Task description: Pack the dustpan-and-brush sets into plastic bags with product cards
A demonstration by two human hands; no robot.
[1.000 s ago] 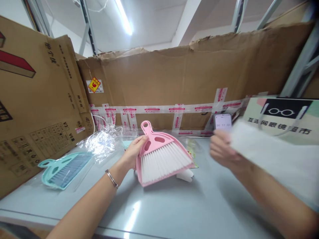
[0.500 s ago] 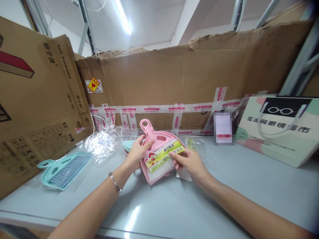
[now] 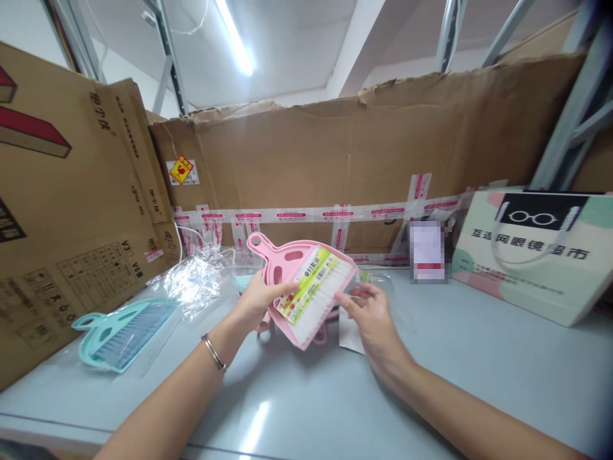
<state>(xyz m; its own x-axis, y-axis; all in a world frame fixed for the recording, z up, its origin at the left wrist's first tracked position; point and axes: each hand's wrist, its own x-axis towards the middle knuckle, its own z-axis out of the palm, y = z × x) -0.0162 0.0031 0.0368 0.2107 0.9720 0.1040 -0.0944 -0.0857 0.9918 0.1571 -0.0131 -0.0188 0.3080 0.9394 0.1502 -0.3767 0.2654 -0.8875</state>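
Note:
A pink dustpan with a white-bristled hand brush lying in it is held up over the table, tilted with its handle to the upper left. A green and white label card printed with red pictures covers part of the brush. My left hand is closed around the dustpan's left side, thumb across the card's end. At the pan's right edge, my right hand closes on the set by the bristle tips, with some fingers curled behind. More pink plastic shows underneath, mostly hidden.
A bagged turquoise dustpan and brush lies at the left on the grey table. Crumpled clear plastic is behind it. Cardboard boxes wall the back and left. A paper bag stands right, and a white card lies by my right hand.
The dustpan set has turned clockwise, its handle swinging left and its bristle edge facing more to the right. My right fingers have shifted from the label card to the bristle edge.

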